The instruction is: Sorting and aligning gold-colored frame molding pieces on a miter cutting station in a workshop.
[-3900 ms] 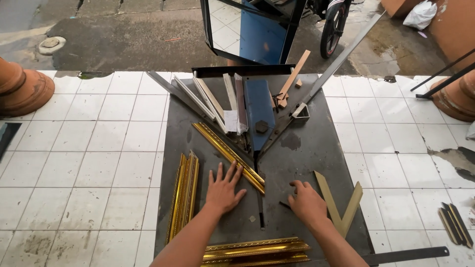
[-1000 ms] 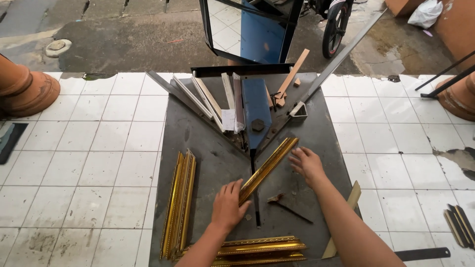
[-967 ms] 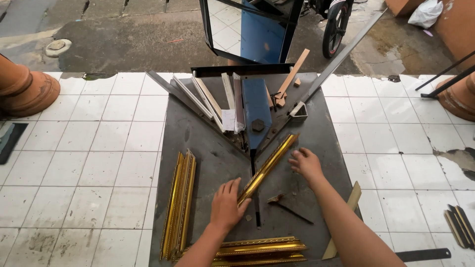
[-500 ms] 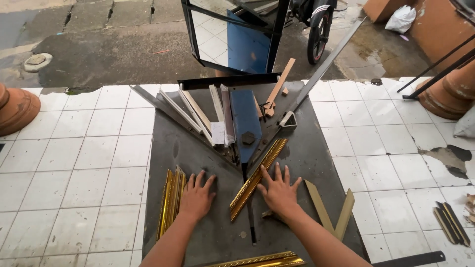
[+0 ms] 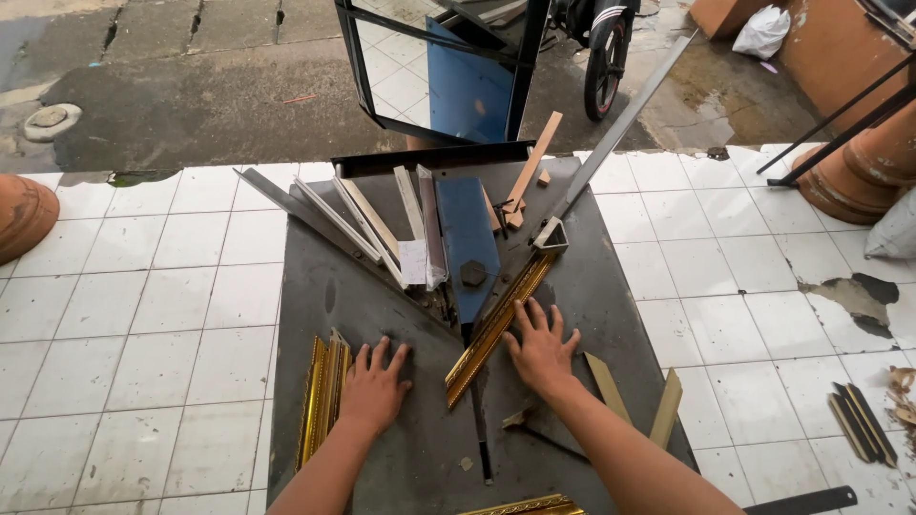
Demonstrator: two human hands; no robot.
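Both hands are flat on the dark work board (image 5: 611,286), palms down, fingers spread wide, gripping nothing. The right hand (image 5: 542,348) sits just right of a gold frame moulding strip (image 5: 496,324) with its fingertips touching or nearly touching the strip's edge; can't tell which. The left hand (image 5: 374,386) rests on bare board, between that strip and a stack of gold moulding pieces (image 5: 322,396) lying lengthwise at the left edge.

The gold strip runs diagonally, its upper end tucked against the angled metal fence (image 5: 553,234) beside the blue cutter block (image 5: 469,243). So it looks seated in the mitre jig, but I'd guess this end isn't cut yet: it looks lined up, not finished.

As for progress, that left stack and two short tan offcuts (image 5: 634,401) by the right forearm look like finished cuts, and another gold piece (image 5: 520,505) peeks in at the bottom. Plain pale moulding lengths (image 5: 367,224) fan out at the top left of the board, looking untouched. White floor tiles (image 5: 143,315) all around.
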